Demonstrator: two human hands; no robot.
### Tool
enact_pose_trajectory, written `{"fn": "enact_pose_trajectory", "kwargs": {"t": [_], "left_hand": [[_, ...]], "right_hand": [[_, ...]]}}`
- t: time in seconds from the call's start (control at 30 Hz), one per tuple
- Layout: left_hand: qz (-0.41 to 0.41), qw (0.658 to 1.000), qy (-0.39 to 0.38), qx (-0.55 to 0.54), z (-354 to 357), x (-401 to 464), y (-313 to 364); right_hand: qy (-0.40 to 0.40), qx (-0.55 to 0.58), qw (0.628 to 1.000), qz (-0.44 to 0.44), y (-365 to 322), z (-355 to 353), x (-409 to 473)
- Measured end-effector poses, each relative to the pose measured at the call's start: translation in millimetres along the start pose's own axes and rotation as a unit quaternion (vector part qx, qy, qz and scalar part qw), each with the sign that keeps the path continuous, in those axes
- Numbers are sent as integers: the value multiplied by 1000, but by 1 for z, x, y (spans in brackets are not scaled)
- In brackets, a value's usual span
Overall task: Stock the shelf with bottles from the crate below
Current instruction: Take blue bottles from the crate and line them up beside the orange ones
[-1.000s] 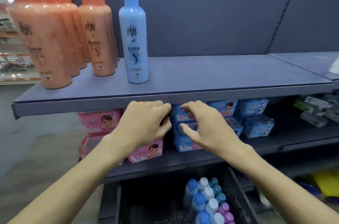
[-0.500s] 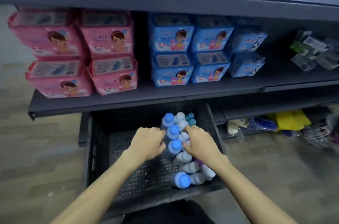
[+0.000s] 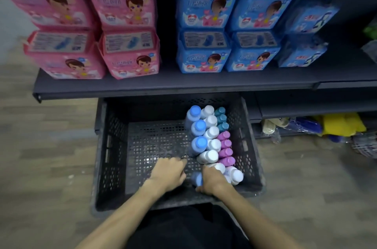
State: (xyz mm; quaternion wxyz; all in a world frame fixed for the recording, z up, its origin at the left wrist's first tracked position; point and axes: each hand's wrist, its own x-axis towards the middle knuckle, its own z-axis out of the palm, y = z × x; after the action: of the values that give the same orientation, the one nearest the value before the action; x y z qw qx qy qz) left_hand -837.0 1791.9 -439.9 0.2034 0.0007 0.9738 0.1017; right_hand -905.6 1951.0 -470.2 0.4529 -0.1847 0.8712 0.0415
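Note:
A black plastic crate (image 3: 102, 146) stands on the floor under the shelf (image 3: 183, 85). Upright bottles fill its right half in rows: blue-capped (image 3: 199, 126), white-capped (image 3: 212, 132), purple-capped (image 3: 225, 143) and teal-capped (image 3: 221, 118). At the crate's near end a blue-capped bottle (image 3: 196, 178) sits between my hands. My right hand (image 3: 214, 179) is wrapped around its right side. My left hand (image 3: 169, 173) is curled just left of it, and I cannot see whether it touches the bottle. The crate's left half is bare mesh.
Pink packs (image 3: 126, 10) and blue packs (image 3: 204, 10) are stacked two high on the shelf above the crate. Its front edge overhangs the crate's far end. Yellow and blue goods (image 3: 342, 124) lie on the lowest level to the right. Wooden floor surrounds the crate.
My view dropped from the top shelf to the crate. Both hands went down into the crate and moved to its near end, closing around a blue-capped bottle there.

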Motion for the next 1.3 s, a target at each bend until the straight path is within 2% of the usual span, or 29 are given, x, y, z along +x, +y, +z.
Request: {"fn": "enact_pose_trajectory", "kwargs": {"t": [0.13,0.27,0.5,0.7,1.0,1.17,1.3], "left_hand": [[-12,1000,-17,-4,10,-2,-2],[-24,999,-31,-11,19,-4,-5],[-48,998,-19,-41,27,-6,-6],[-61,996,-16,-56,30,-7,-11],[-75,994,30,-78,15,-4,-22],[-76,992,65,-81,-5,-3,-32],[-58,989,112,-72,-39,5,-40]], "right_hand": [[14,6,1000,21,-6,10,9],[63,24,997,23,-11,12,9],[145,-31,988,-52,-13,2,16],[163,27,985,-50,-1,-9,19],[231,76,967,-77,-5,-49,2],[297,139,942,-72,-5,-80,-18],[338,184,915,-124,-15,-116,-36]]}}
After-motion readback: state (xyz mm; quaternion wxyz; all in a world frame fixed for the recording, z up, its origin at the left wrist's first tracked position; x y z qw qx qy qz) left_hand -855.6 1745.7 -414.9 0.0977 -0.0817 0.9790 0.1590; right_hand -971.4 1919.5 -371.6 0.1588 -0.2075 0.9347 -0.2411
